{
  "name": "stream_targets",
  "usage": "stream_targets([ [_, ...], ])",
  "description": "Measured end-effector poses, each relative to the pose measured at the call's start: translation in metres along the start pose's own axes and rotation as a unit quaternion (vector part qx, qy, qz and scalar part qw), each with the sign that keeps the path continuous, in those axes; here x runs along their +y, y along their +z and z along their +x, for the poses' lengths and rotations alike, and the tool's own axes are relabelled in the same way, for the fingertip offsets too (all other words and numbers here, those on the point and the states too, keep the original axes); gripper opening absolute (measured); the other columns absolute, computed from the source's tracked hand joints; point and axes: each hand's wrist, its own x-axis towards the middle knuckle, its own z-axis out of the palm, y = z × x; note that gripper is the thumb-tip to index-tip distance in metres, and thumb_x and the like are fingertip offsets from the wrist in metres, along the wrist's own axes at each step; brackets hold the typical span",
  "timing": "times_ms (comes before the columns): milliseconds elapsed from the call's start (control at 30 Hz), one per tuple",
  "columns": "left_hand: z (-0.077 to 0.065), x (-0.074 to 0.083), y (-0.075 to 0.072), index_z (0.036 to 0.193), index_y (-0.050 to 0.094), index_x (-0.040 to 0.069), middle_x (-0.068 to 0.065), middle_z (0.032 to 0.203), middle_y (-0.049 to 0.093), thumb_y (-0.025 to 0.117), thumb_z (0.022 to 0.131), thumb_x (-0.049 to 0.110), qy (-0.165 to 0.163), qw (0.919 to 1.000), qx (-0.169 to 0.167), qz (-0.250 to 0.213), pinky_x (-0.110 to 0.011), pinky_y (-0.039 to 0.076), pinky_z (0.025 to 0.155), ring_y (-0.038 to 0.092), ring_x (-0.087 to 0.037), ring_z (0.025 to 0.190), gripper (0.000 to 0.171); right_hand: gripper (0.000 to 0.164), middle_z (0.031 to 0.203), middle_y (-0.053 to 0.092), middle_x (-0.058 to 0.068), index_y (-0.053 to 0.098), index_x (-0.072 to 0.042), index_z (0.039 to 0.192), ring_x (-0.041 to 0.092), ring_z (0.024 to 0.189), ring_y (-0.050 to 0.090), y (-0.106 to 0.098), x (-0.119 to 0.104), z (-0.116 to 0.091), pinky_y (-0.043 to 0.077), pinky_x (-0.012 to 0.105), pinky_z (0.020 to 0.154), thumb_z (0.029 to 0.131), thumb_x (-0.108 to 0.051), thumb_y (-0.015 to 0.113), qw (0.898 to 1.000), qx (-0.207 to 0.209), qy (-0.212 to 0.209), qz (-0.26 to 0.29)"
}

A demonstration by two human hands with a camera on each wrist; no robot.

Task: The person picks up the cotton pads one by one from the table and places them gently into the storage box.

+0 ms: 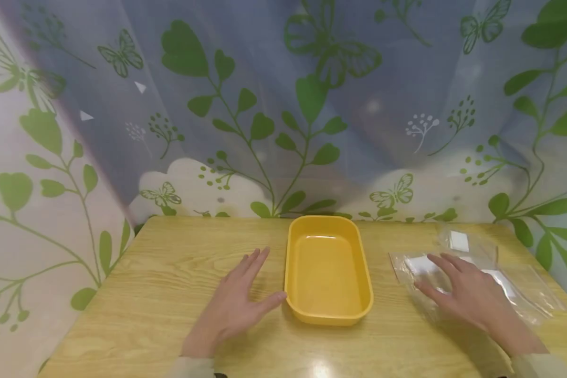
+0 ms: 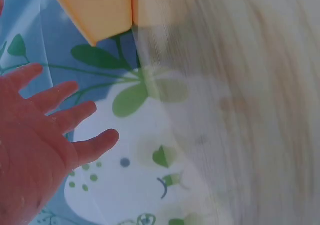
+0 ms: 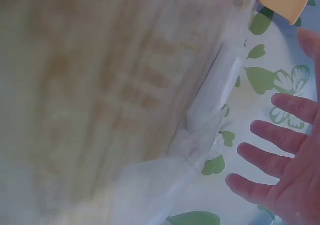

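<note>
A yellow plastic tray (image 1: 328, 319) stands on the wooden table between my two hands. Left of it is my left hand (image 1: 233, 307), fingers spread and nearly straight, its thumb tip overlapping the tray's left rim in the head view. My right hand (image 1: 474, 294) hovers over clear plastic bags (image 1: 531, 286) with white labels, its fingers extended and holding nothing. In the left wrist view the palm (image 2: 35, 150) faces the camera with nothing in it. The right wrist view shows the right hand's spread fingers (image 3: 280, 135) beside the plastic film (image 3: 155, 185).
A smaller clear bag with a white label (image 1: 459, 241) lies at the table's back right. Behind the wooden table (image 1: 137, 299) hangs a blue and white curtain (image 1: 264, 105) with green leaves and butterflies. A patterned sheet (image 1: 42, 184) borders the left side.
</note>
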Motion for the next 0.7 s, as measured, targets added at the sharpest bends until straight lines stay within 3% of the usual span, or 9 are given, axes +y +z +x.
stream_targets([
  [267, 0.01, 0.011, 0.012, 0.161, 0.005, 0.052, 0.007, 0.172, 0.016, 0.053, 0.086, 0.083, -0.008, 0.9993, -0.036, -0.011, -0.076, 0.019, 0.119, 0.021, -0.035, 0.158, 0.095, 0.066, 0.137, 0.061, 0.031, 0.062, -0.005, 0.138, 0.057, 0.109, 0.063, 0.006, 0.011, 0.017, 0.057, 0.062, 0.068, 0.095, -0.056, 0.066, 0.998, -0.047, 0.007, 0.036],
  [467, 0.02, 0.018, 0.02, 0.165, 0.004, 0.04, -0.002, 0.173, 0.015, 0.053, 0.084, 0.086, 0.003, 0.9972, -0.074, 0.011, -0.072, 0.02, 0.121, 0.016, -0.036, 0.159, 0.105, 0.06, 0.133, 0.064, 0.031, 0.062, -0.001, 0.137, 0.056, 0.117, 0.06, 0.014, 0.021, 0.024, 0.052, 0.068, 0.089, 0.098, -0.046, 0.067, 0.994, -0.051, 0.004, 0.096],
  [700, 0.029, 0.02, 0.027, 0.166, 0.0, 0.029, -0.008, 0.174, 0.014, 0.06, 0.08, 0.085, 0.006, 0.994, -0.107, 0.019, -0.069, 0.025, 0.121, 0.016, -0.039, 0.159, 0.119, 0.059, 0.129, 0.066, 0.03, 0.062, 0.001, 0.135, 0.053, 0.112, 0.064, 0.019, 0.026, 0.03, 0.052, 0.067, 0.091, 0.096, -0.042, 0.071, 0.993, -0.047, -0.015, 0.106],
])
